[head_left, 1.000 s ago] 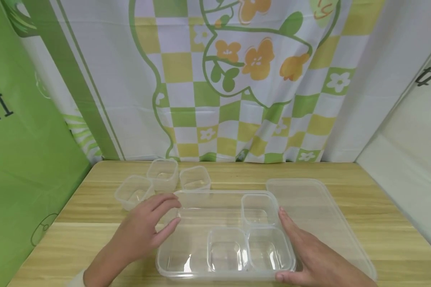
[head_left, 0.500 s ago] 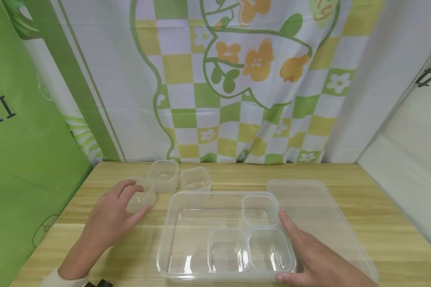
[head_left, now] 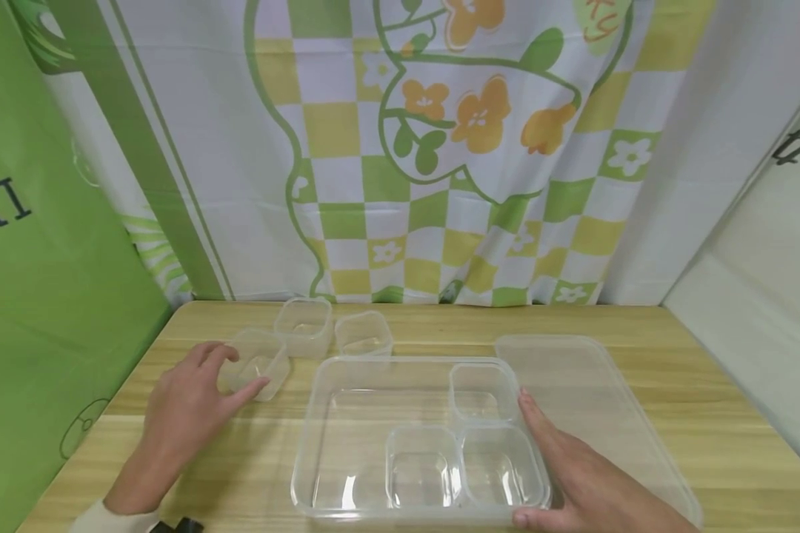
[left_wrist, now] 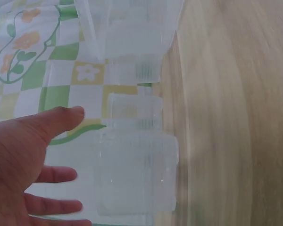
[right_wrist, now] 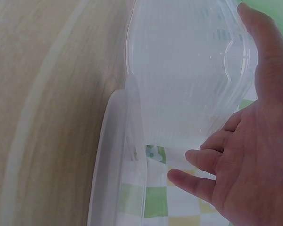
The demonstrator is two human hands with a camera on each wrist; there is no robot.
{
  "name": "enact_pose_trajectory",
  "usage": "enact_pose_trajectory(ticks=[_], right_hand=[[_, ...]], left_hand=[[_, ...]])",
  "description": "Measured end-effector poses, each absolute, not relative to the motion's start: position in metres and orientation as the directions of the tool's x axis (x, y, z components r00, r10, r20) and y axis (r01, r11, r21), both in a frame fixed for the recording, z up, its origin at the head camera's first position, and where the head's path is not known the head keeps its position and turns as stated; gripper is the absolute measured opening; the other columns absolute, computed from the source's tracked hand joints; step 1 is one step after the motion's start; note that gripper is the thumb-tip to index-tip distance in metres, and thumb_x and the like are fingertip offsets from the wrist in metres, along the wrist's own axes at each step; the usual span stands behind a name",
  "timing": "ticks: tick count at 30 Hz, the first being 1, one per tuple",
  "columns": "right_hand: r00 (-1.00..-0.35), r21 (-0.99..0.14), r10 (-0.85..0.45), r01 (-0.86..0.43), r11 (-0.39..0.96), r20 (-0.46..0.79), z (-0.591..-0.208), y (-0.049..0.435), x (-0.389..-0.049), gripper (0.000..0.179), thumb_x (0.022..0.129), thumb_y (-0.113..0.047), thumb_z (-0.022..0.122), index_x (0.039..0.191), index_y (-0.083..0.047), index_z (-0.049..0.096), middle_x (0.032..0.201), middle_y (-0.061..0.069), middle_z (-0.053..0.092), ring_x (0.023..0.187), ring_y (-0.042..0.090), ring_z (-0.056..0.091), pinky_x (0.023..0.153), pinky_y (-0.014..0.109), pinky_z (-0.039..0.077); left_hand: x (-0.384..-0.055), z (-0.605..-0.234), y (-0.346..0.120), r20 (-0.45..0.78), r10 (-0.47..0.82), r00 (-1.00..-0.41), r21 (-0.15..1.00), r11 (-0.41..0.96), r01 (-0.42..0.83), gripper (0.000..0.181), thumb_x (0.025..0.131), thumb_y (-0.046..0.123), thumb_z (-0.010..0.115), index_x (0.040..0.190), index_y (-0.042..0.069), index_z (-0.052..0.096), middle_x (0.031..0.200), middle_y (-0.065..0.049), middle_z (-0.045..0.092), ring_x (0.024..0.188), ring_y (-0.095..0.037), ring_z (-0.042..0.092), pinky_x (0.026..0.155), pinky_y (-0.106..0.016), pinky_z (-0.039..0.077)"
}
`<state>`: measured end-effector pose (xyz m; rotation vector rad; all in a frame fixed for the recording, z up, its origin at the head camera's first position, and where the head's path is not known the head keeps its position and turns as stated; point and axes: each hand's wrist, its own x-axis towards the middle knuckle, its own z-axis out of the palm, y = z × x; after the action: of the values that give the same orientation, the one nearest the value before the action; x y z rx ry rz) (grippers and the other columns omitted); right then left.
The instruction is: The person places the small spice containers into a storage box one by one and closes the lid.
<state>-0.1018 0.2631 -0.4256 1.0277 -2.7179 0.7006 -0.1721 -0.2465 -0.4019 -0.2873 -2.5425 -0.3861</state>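
Observation:
My left hand is at the near left side of a small clear plastic container, its thumb and fingers spread at the rim. In the left wrist view, the straight fingers of the left hand point toward this container with a gap between. My right hand rests along the right end of a large clear rectangular box, thumb at the front corner. Inside that box stand three small containers: one at the back right, one at the front middle, one at the front right.
Two more small containers stand behind the box, one at the back left and one beside it. A flat translucent lid lies right of the box, partly under my right hand. A patterned curtain hangs behind the wooden table.
My left hand has moved left, from over the large box's left end to the leftmost small container, then drawn slightly back to its left side. The right hand stays in place.

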Motion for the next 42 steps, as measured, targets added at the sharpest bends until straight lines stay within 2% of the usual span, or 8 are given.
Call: enact_pose_trajectory(ticks=[7,12,17,22,26,32,38,42], right_hand=[[-0.759,-0.37,-0.587,-0.651,0.663,0.281,-0.4251,0.2637,-0.1014,0.126,0.081,-0.059,0.082,0.162,0.002,0.008,0.162,0.029,0.027,0.134,0.044,0.045,0.111,0.015,0.019],[-0.765,-0.354,-0.581,-0.644,0.678,0.277,-0.4247,0.264,-0.101,0.127,0.081,-0.06,0.082,0.163,0.002,0.008,0.161,0.029,0.029,0.133,0.041,0.048,0.109,0.027,0.037],[-0.772,-0.352,-0.578,-0.635,0.687,0.264,-0.4234,0.2637,-0.1003,0.127,0.081,-0.059,0.082,0.163,0.001,0.006,0.161,0.028,0.028,0.133,0.039,0.048,0.105,0.037,0.046],[-0.772,-0.357,-0.583,-0.635,0.685,0.254,-0.4218,0.2632,-0.1001,0.127,0.081,-0.059,0.082,0.163,0.002,0.005,0.162,0.029,0.026,0.133,0.041,0.048,0.102,0.043,0.049],[-0.767,-0.348,-0.585,-0.641,0.684,0.264,-0.4221,0.2627,-0.0997,0.127,0.082,-0.059,0.081,0.163,0.002,0.005,0.162,0.028,0.027,0.133,0.039,0.049,0.104,0.037,0.048],[-0.758,-0.331,-0.587,-0.652,0.682,0.284,-0.4235,0.2631,-0.0992,0.126,0.082,-0.061,0.08,0.162,0.003,0.007,0.162,0.027,0.027,0.134,0.036,0.048,0.11,0.018,0.032],[-0.763,-0.332,-0.581,-0.646,0.687,0.284,-0.4236,0.2629,-0.0985,0.126,0.082,-0.061,0.08,0.162,0.002,0.007,0.161,0.028,0.029,0.133,0.037,0.049,0.109,0.021,0.037],[-0.749,-0.343,-0.591,-0.663,0.665,0.301,-0.4248,0.2629,-0.0999,0.125,0.082,-0.06,0.081,0.162,0.004,0.008,0.161,0.03,0.029,0.134,0.039,0.047,0.111,0.014,0.024]], left_hand=[[-0.1712,-0.4016,-0.2521,0.339,0.048,-0.94,0.289,0.945,0.152,0.064,0.089,0.063,0.072,0.109,0.003,0.063,0.132,-0.035,0.055,0.083,-0.042,0.064,0.063,-0.055,0.052],[-0.1717,-0.4026,-0.2533,0.273,0.04,-0.961,0.324,0.937,0.131,0.062,0.092,0.063,0.068,0.106,0.003,0.061,0.134,-0.037,0.052,0.075,-0.034,0.061,0.055,-0.045,0.051],[-0.174,-0.4033,-0.2536,0.261,0.032,-0.965,0.35,0.928,0.125,0.061,0.093,0.06,0.068,0.105,0.001,0.059,0.107,-0.025,0.064,0.067,-0.022,0.055,0.052,-0.037,0.046],[-0.1756,-0.4033,-0.2547,0.26,0.034,-0.965,0.353,0.927,0.128,0.06,0.093,0.06,0.069,0.107,0.002,0.058,0.088,-0.012,0.063,0.068,-0.021,0.056,0.052,-0.036,0.044],[-0.1766,-0.4042,-0.2551,0.263,0.044,-0.964,0.361,0.922,0.141,0.056,0.094,0.057,0.069,0.103,0.003,0.059,0.088,-0.012,0.063,0.07,-0.022,0.057,0.054,-0.039,0.046],[-0.1784,-0.4061,-0.2547,0.292,0.062,-0.954,0.371,0.912,0.173,0.048,0.095,0.048,0.072,0.099,0.002,0.06,0.089,-0.013,0.064,0.075,-0.025,0.059,0.063,-0.045,0.05],[-0.1785,-0.4073,-0.2544,0.291,0.055,-0.955,0.376,0.911,0.167,0.048,0.095,0.046,0.072,0.099,0.0,0.061,0.089,-0.016,0.066,0.076,-0.029,0.062,0.063,-0.047,0.052],[-0.1777,-0.4071,-0.255,0.285,0.046,-0.957,0.379,0.912,0.156,0.048,0.094,0.047,0.072,0.099,0.0,0.061,0.09,-0.017,0.066,0.077,-0.03,0.063,0.063,-0.048,0.052]])
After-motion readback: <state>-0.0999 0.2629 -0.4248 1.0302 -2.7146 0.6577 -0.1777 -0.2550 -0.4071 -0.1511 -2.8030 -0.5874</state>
